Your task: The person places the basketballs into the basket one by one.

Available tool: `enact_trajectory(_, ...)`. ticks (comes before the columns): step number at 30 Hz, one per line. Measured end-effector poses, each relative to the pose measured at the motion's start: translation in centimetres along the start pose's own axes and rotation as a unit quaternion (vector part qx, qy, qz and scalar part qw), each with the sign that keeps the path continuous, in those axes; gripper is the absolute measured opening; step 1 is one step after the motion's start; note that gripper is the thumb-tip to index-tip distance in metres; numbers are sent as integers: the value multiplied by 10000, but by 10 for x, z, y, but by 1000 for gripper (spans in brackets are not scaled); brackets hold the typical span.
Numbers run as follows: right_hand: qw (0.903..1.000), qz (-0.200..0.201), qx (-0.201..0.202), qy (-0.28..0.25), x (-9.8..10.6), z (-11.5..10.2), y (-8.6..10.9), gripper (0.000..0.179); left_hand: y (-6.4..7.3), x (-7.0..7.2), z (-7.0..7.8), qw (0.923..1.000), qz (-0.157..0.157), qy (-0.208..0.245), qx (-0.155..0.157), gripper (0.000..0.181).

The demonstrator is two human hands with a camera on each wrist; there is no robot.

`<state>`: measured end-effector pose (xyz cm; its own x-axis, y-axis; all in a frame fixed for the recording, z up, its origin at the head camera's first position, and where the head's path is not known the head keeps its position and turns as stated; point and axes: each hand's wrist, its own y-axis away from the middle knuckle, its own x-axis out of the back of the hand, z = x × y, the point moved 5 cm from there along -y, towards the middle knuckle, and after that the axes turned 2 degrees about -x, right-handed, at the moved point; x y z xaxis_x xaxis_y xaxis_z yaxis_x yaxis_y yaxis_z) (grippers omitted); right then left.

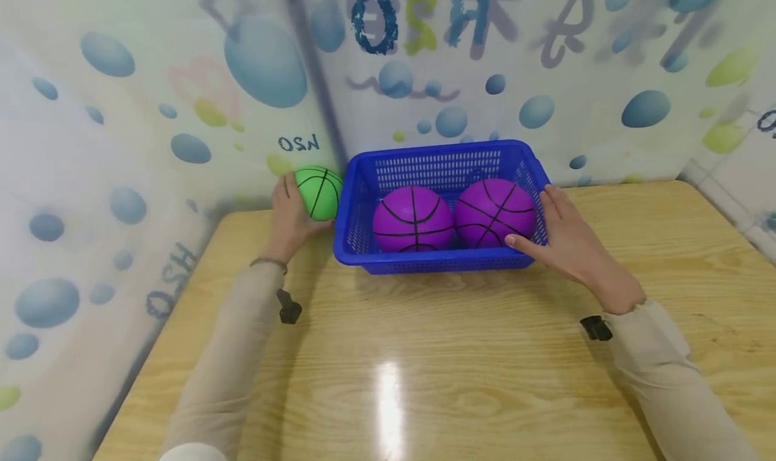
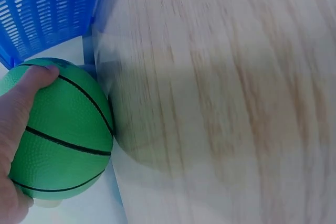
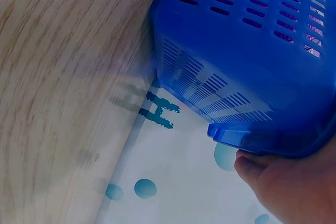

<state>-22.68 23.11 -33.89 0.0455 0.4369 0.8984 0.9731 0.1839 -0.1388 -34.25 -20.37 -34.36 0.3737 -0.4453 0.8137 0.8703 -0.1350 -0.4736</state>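
Observation:
A small green basketball sits at the left end of the blue plastic basket, close by the wall. My left hand holds this ball from its left side, and the left wrist view shows the thumb lying across the green surface. Two purple balls with black lines, a left one and a right one, lie side by side inside the basket. At the basket's right front corner, my right hand grips the rim, fingers outside and thumb over the front edge near the right purple ball.
Beneath everything is a wood-grain table, its back edge against a wall covering printed with blue and green bubbles. A second printed wall runs along the left side. Glare marks the tabletop's front middle.

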Motion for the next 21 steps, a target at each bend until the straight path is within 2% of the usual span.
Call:
enact_trajectory(6,10000,18,12,-28,0,0,1,101,3,3,-3,9999,-70,-118,34,120)
enact_trajectory(12,10000,11,-6,-41,-1,-1,1,101,7,15,3,9994,30,-180,-298,120)
enact_trajectory(17,10000,7,20,-91,0,-1,2,101,4,32,5,9982,22,-251,-539,120)
enact_trajectory(21,9999,-41,20,-90,1,-2,1,101,-2,61,6,9979,197,-264,-556,118)
